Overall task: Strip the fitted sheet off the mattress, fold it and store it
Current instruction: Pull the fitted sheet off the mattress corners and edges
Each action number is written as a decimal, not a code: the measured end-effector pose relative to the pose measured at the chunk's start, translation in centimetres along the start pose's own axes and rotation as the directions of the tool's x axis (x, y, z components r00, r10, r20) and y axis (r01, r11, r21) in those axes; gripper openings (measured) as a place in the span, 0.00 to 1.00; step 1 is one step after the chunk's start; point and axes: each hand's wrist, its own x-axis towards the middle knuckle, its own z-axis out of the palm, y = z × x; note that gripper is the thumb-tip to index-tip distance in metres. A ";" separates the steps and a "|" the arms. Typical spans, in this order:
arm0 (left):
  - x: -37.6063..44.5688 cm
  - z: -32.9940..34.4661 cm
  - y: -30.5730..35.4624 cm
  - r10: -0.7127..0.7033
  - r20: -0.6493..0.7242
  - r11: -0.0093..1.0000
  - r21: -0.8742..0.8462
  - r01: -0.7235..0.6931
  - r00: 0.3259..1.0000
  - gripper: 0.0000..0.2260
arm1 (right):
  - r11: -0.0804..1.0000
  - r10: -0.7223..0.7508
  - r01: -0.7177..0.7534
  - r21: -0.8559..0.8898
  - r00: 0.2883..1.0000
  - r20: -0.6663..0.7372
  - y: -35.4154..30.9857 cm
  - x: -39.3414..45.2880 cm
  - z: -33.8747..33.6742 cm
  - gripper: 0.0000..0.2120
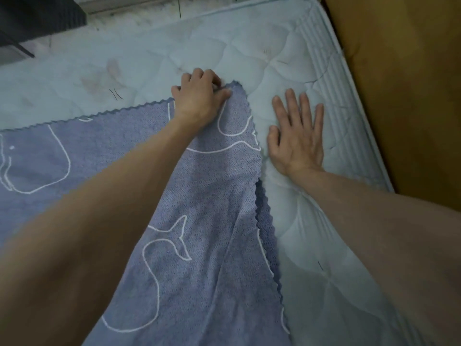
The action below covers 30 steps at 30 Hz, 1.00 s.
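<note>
Blue sheet [204, 221] lies flat on the mattress [274, 58]; our left hand [199, 96] pinches its far corner, while our right hand [296, 136], fingers spread, presses the mattress just beside its edge.

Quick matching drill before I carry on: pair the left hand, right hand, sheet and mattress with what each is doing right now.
Things:
1. left hand
2. right hand
3. sheet
4. mattress

States:
A. bare, pale quilted top showing
B. pinching a scalloped corner
C. blue with white outline drawings, lying spread out
D. flat, fingers spread, pressing on the quilting

Pairs: 1-B, 2-D, 3-C, 4-A
</note>
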 end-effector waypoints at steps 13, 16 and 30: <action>0.5 0.1 0.9 0.025 0.016 0.958 -0.287 -0.019 1.000 0.10 | 1.000 -0.011 0.012 0.023 0.998 -0.067 0.4 0.0 0.5 0.30; 0.9 -0.2 1.1 0.000 0.019 0.949 -0.315 0.005 1.000 0.07 | 1.000 -0.013 0.015 0.025 0.998 -0.062 0.3 0.0 0.4 0.30; 1.5 -0.8 2.1 -0.129 0.065 0.952 -0.269 0.142 0.989 0.05 | 0.999 -0.014 0.016 0.030 0.998 -0.061 0.4 0.0 0.5 0.30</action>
